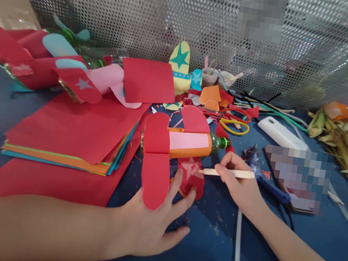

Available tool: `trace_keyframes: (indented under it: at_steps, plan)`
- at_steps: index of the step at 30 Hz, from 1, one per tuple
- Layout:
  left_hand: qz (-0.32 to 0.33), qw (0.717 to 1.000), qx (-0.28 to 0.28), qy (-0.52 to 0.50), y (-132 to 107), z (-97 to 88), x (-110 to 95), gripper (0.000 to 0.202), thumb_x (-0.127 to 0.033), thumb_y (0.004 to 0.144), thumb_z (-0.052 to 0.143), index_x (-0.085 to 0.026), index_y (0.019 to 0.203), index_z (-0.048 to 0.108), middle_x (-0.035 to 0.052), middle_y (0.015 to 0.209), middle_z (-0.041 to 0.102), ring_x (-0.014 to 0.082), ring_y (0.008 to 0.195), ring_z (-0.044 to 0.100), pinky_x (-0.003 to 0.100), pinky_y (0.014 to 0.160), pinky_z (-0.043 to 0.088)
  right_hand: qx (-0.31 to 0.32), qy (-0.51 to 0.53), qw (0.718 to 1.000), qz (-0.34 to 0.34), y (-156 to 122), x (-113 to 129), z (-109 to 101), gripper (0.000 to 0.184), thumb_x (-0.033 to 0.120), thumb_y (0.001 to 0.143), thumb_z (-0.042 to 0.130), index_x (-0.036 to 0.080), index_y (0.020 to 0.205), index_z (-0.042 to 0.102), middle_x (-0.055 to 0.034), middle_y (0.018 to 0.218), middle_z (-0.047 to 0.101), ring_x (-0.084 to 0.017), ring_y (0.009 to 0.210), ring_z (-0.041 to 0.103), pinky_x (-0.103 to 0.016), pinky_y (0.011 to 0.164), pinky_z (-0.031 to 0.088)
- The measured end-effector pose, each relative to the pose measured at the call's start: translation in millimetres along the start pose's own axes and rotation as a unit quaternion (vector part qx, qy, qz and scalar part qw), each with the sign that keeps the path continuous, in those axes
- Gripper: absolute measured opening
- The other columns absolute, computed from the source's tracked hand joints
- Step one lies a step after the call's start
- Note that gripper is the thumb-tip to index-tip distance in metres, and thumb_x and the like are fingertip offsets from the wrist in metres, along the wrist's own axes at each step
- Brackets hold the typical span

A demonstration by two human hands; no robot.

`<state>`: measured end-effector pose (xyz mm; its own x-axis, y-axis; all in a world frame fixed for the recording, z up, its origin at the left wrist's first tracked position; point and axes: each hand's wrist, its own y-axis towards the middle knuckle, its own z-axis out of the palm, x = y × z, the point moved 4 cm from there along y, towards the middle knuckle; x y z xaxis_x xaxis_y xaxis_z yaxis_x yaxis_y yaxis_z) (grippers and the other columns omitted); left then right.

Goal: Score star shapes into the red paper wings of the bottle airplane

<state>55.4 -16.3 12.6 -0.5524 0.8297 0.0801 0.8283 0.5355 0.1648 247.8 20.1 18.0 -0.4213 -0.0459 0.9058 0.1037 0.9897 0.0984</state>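
Between the hands (152, 222) (241, 185), starred red flap (191, 176)

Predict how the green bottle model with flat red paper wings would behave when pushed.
The green bottle model is probably light: its translucent neck looks hollow. Its rounded red wings look thin, perhaps floppy. Rolling seems unlikely, since they jut out.

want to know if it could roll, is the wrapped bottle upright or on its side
On its side: the wrapped bottle lies across the view, its green neck pointing right.
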Motion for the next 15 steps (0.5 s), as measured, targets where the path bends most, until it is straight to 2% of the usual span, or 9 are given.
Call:
trace_keyframes:
  at_steps: [9,15]
  plan:
    - [0.018,1.000,-0.007,0.002,0.5,-0.9,-0.7,0.054,-0.052,0.092,0.038,-0.024,0.137,0.047,0.0162,0.140,0.042,0.0386,0.110,0.051,0.049,0.080,0.049,0.035,0.004,0.999,-0.015,-0.1,1.7,2.9,0.020,0.026,0.079,0.054,0.022,0.063,0.043,0.0071,0.054,0.039,-0.010,0.046,0.032,-0.025,0.043,0.023]
    - [0.012,1.000,-0.015,-0.002,0.2,-1.1,-1.1,0.055,-0.052,0.092,0.039,-0.023,0.138,0.046,0.0156,0.140,0.042,0.0376,0.112,0.051,0.049,0.084,0.048,0.050,-0.001,0.999,0.001,0.1,-1.1,4.8,0.020,0.029,0.080,0.054,0.022,0.065,0.043,0.0075,0.052,0.039,-0.009,0.046,0.033,-0.024,0.044,0.023]
